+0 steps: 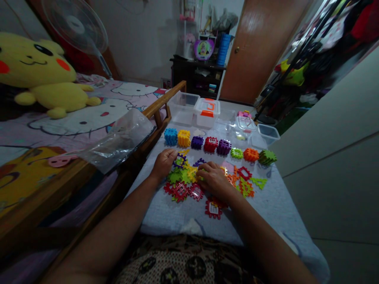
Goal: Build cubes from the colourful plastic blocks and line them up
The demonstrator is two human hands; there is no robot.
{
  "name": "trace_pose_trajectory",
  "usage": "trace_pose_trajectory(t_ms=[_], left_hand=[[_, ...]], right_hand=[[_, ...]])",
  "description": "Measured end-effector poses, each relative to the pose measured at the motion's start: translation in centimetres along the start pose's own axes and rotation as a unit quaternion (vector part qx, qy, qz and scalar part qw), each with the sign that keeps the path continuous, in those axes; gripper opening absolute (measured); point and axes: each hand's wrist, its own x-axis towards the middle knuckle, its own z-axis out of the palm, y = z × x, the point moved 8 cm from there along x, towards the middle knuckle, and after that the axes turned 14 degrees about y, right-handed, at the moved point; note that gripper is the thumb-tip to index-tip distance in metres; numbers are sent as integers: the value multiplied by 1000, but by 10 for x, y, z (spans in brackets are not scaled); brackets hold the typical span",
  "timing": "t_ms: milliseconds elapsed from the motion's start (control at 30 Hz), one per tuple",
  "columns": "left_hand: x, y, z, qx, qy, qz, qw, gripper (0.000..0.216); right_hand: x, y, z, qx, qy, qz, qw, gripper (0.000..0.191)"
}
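Observation:
My left hand is closed on the edge of a dark purple square frame tile with toothed sides, held at the pile's left end. My right hand reaches over the middle of the loose plastic interlocking tiles, its fingers bent down together among yellow and purple pieces; what its fingertips pinch is hidden. Near my hands lie green tiles, red tiles, a yellow tile and orange tiles. A red window tile rests below my right wrist.
Behind the pile runs a row of stacked tiles by colour, from a blue stack to a dark green stack. Further back stand a lidded clear box and several clear containers. A wooden bed rail borders the left side.

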Motion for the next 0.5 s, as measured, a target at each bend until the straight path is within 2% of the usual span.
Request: trace_pose_trajectory(t_ms=[200,300,400,500], left_hand=[[7,-10,-3,16,-19,4,1000,29],[9,-15,-3,40,-20,-3,999,23],[10,-16,-1,69,-14,15,997,20],[9,-14,2,89,-16,47,995,23]], right_hand=[[0,1,4,-2,-5,5,1000,9],[0,0,0,32,7,2,999,7],[-2,12,-14,99,59,38,993,11],[-12,49,-33,150,144,142,968,17]])
